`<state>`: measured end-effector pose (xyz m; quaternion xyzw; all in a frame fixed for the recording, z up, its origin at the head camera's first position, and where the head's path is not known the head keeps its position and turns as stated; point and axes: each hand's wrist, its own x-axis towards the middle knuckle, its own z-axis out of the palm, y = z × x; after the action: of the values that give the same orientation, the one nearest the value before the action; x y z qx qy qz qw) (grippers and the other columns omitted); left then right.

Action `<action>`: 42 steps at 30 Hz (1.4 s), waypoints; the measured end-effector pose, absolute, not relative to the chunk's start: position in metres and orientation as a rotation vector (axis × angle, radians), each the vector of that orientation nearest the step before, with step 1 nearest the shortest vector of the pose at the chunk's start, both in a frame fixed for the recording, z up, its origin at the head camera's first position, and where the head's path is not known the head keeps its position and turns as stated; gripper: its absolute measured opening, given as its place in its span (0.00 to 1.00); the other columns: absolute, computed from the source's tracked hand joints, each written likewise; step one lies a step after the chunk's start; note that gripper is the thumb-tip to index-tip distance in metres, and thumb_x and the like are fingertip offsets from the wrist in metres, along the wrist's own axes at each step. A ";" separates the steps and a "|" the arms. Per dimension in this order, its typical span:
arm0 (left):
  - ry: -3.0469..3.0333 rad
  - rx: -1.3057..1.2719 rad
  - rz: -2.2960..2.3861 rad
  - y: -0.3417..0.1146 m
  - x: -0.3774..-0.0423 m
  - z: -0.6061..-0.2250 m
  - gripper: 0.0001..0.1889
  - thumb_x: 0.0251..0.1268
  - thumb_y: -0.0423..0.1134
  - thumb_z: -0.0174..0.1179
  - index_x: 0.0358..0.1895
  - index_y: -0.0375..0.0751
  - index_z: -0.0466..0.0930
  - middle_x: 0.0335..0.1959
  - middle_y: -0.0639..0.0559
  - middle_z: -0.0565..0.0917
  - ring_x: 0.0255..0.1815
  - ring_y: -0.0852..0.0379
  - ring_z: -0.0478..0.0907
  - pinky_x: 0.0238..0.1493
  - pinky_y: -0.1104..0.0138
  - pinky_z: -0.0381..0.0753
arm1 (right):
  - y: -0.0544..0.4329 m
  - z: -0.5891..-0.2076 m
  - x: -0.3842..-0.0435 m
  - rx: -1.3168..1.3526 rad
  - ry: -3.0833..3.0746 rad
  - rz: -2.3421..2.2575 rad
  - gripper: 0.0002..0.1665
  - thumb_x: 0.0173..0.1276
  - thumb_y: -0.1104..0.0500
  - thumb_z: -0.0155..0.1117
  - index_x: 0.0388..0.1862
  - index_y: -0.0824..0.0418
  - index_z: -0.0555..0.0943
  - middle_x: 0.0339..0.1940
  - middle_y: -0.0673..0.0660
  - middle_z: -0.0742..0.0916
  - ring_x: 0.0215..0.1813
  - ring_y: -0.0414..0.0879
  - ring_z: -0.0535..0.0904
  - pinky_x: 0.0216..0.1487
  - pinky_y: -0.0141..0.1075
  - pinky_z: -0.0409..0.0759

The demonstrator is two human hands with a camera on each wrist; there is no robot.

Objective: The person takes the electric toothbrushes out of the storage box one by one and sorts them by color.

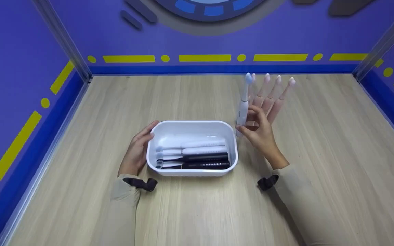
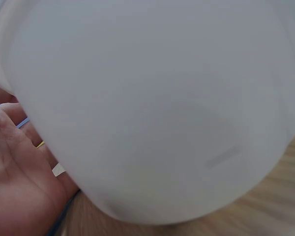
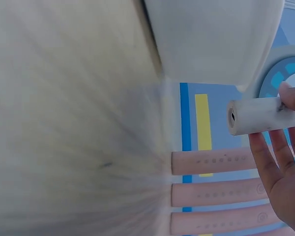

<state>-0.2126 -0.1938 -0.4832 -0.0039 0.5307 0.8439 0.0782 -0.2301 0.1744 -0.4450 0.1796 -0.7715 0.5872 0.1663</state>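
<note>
My right hand (image 1: 261,131) pinches a white electric toothbrush (image 1: 243,111) by its handle, just off the right end of a white plastic box (image 1: 192,173). The brush is held upright, its pale blue head at the top. In the right wrist view the handle's round base (image 3: 232,118) shows, raised off the table. My left hand (image 1: 136,150) holds the box's left end, thumb at the rim; the left wrist view shows its palm (image 2: 22,177), with fingers partly hidden behind the box wall. Inside the box lie two white toothbrushes (image 1: 205,150) and two black toothbrushes (image 1: 205,165).
Several pink electric toothbrushes (image 1: 276,108) stand upright in a row just beyond my right hand, partly hidden by it. Wood-patterned table (image 1: 197,208) lies under everything. Blue panels (image 1: 197,44) with yellow marks enclose the back and sides.
</note>
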 end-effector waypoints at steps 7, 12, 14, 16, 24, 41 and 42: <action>1.574 -0.013 2.538 -0.193 -0.213 -0.483 0.26 0.72 0.27 0.40 0.73 0.32 0.56 0.76 0.45 0.58 0.76 0.54 0.53 0.77 0.61 0.50 | 0.177 -0.451 -0.233 0.435 -2.237 1.674 0.37 0.53 0.75 0.70 0.62 0.67 0.67 0.48 0.64 0.79 0.46 0.48 0.77 0.45 0.35 0.83; 1.585 -0.012 2.539 -0.193 -0.213 -0.483 0.26 0.72 0.27 0.40 0.73 0.32 0.56 0.76 0.45 0.58 0.77 0.55 0.53 0.77 0.62 0.50 | 0.174 -0.441 -0.229 0.390 -2.271 1.695 0.36 0.53 0.77 0.67 0.61 0.71 0.65 0.47 0.65 0.78 0.46 0.49 0.77 0.46 0.35 0.83; 1.588 -0.013 2.537 -0.193 -0.213 -0.484 0.26 0.72 0.27 0.40 0.73 0.32 0.56 0.76 0.46 0.58 0.77 0.55 0.52 0.77 0.62 0.50 | 0.172 -0.434 -0.224 0.373 -2.294 1.706 0.35 0.54 0.78 0.66 0.60 0.72 0.65 0.47 0.65 0.77 0.46 0.49 0.76 0.47 0.35 0.83; 1.588 -0.011 2.535 -0.193 -0.213 -0.484 0.26 0.72 0.27 0.40 0.73 0.32 0.56 0.76 0.45 0.58 0.77 0.55 0.53 0.77 0.62 0.50 | 0.170 -0.428 -0.220 0.358 -2.313 1.717 0.34 0.54 0.78 0.66 0.60 0.72 0.64 0.47 0.63 0.77 0.46 0.48 0.76 0.48 0.36 0.82; 1.590 -0.020 2.525 -0.194 -0.213 -0.484 0.26 0.72 0.27 0.40 0.73 0.33 0.56 0.76 0.46 0.58 0.76 0.55 0.53 0.77 0.62 0.51 | 0.171 -0.428 -0.221 0.357 -2.320 1.763 0.34 0.53 0.80 0.64 0.59 0.74 0.63 0.47 0.64 0.77 0.47 0.47 0.74 0.52 0.46 0.80; 1.565 -0.039 2.544 -0.193 -0.214 -0.484 0.26 0.72 0.28 0.41 0.73 0.33 0.57 0.76 0.47 0.59 0.77 0.55 0.53 0.77 0.63 0.51 | 0.171 -0.429 -0.222 0.362 -2.392 1.702 0.32 0.52 0.81 0.63 0.56 0.76 0.63 0.47 0.70 0.77 0.48 0.53 0.75 0.55 0.54 0.77; 1.566 -0.038 2.543 -0.193 -0.214 -0.484 0.26 0.72 0.28 0.41 0.73 0.33 0.57 0.76 0.47 0.59 0.77 0.55 0.53 0.77 0.63 0.51 | 0.171 -0.430 -0.223 0.356 -2.402 1.693 0.32 0.52 0.81 0.63 0.56 0.76 0.63 0.47 0.70 0.77 0.48 0.54 0.75 0.55 0.55 0.76</action>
<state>-0.2140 -0.1931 -0.4840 -0.0128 0.5227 0.8489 0.0772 -0.2227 0.1708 -0.4298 0.1199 -0.8081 0.5695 0.0908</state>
